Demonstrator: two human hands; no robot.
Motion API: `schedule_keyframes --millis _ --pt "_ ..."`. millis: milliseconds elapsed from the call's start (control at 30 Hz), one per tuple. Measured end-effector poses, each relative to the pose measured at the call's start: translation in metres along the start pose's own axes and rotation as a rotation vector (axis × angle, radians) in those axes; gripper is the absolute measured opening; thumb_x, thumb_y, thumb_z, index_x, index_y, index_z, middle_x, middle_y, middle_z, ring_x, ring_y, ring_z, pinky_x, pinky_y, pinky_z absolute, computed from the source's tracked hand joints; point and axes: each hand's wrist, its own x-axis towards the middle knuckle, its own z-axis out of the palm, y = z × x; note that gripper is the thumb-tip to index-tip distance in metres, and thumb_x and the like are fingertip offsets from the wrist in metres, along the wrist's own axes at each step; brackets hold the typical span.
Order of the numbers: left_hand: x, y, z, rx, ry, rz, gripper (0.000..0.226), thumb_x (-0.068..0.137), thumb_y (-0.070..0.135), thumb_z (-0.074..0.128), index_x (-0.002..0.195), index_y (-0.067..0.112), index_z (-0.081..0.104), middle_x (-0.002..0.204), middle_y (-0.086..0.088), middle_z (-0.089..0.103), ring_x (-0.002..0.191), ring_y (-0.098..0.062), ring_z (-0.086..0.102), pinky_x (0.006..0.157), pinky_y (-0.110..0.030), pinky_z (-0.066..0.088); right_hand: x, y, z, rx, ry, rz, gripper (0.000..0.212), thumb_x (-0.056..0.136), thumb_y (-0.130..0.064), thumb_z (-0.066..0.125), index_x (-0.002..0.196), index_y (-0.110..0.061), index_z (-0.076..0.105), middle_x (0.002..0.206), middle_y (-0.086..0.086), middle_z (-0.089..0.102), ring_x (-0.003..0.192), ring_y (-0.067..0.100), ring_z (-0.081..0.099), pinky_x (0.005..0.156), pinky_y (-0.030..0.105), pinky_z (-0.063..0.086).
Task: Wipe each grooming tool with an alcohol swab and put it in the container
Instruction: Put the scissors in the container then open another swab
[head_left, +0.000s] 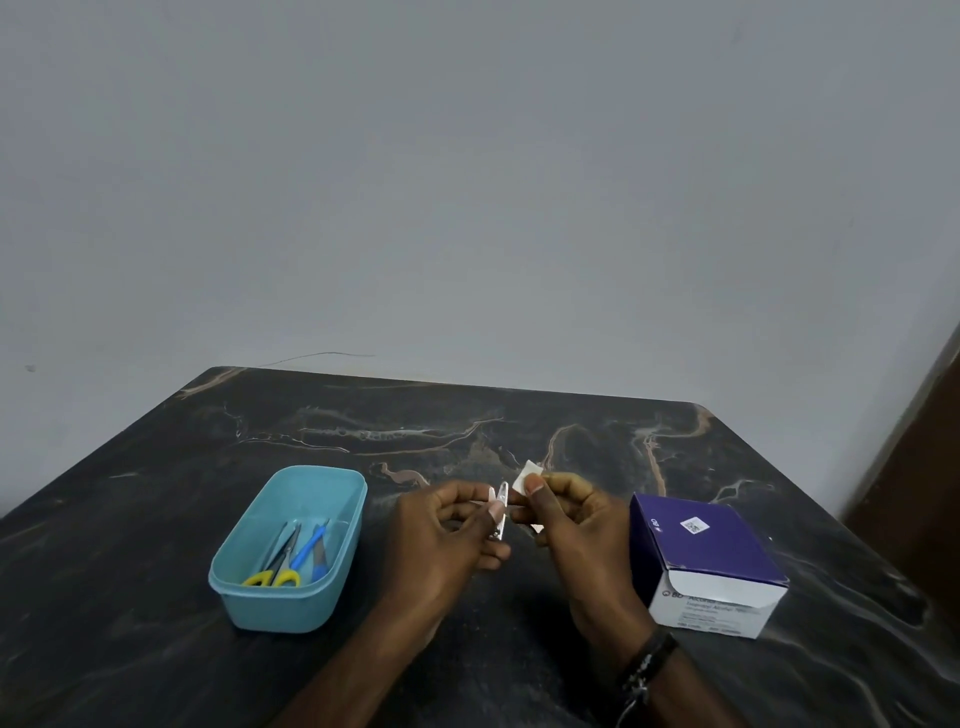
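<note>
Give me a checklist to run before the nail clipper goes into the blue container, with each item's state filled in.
1. Left hand grips the nail clipper: ok.
2. Right hand pinches the alcohol swab: ok.
3. Swab touching the clipper: cannot tell; they sit very close at the fingertips.
4. Clipper wiped all over: cannot tell.
5. Blue container open, with room beside the scissors and blue-handled tool: ok.
6. Path from left hand to container free of obstacles, swab box off on the other side: ok.
</note>
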Motion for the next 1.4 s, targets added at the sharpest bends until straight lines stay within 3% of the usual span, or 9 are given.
schedule_keyframes --millis 200,467,833,1000,1167,1400 --pt "-0.0011 -0.0027 -0.0008 0.062 -0.012 -0.007 0.003 0.084 0.010 0.071 0.085 0.012 0.073 0.072 -0.008 0.075 0.061 -0.026 0.071 0.059 -0.034 0.060 -0.0034 -0.0024 0.0016 -0.011 -0.036 -0.008 0.007 0.087 -0.007 0.066 0.087 -0.007 0.073 0.079 0.007 0.077 0.068 0.013 0.073 0.053 0.012 0.047" --pt "0.0019 -0.0097 -0.0045 0.316 -0.021 0.109 0.019 0.080 0.010 0.075 0.067 0.024 0.073 0.061 -0.004 0.072 0.056 -0.021 0.070 0.061 -0.043 0.061 -0.0051 -0.0026 0.0020 -0.044 -0.096 0.013 0.009 0.087 -0.007 0.066 0.081 -0.012 0.072 0.072 0.004 0.076 0.066 0.011 0.072 0.056 0.012 0.049" --pt "0.0020 -0.0026 -0.0033 0.021 0.068 -0.002 0.003 0.081 0.003 0.073 0.078 0.004 0.072 0.066 -0.011 0.073 0.058 -0.025 0.071 0.053 -0.028 0.058 0.0003 0.0015 -0.0005 -0.044 -0.059 0.169 0.010 0.090 -0.014 0.063 0.089 -0.012 0.073 0.082 0.007 0.076 0.072 0.012 0.068 0.056 0.020 0.048" --pt "0.0028 -0.0038 -0.0030 0.033 0.065 -0.015 0.004 0.080 0.006 0.074 0.080 0.004 0.071 0.066 -0.010 0.074 0.059 -0.026 0.072 0.055 -0.032 0.059 -0.0015 0.0012 0.0012 -0.040 -0.103 0.177 0.011 0.089 -0.014 0.064 0.086 -0.013 0.074 0.086 0.011 0.076 0.077 0.015 0.067 0.061 0.024 0.048" --pt "0.0019 -0.0033 -0.0027 0.082 0.016 -0.027 0.005 0.079 0.006 0.075 0.076 0.003 0.071 0.064 -0.009 0.073 0.056 -0.022 0.071 0.053 -0.029 0.059 -0.0030 0.0018 -0.0013 -0.065 -0.209 0.159 0.015 0.089 -0.015 0.065 0.082 -0.006 0.076 0.080 0.009 0.075 0.069 0.009 0.066 0.060 0.017 0.048" --pt "-0.0025 -0.0030 0.0006 0.096 -0.010 -0.004 0.010 0.079 0.003 0.074 0.070 0.006 0.073 0.063 -0.011 0.072 0.055 -0.022 0.069 0.053 -0.030 0.058 0.0007 0.0038 -0.0035 -0.058 -0.172 0.149 0.016 0.088 -0.015 0.066 0.079 -0.006 0.075 0.078 0.014 0.073 0.066 0.015 0.059 0.058 0.018 0.047"
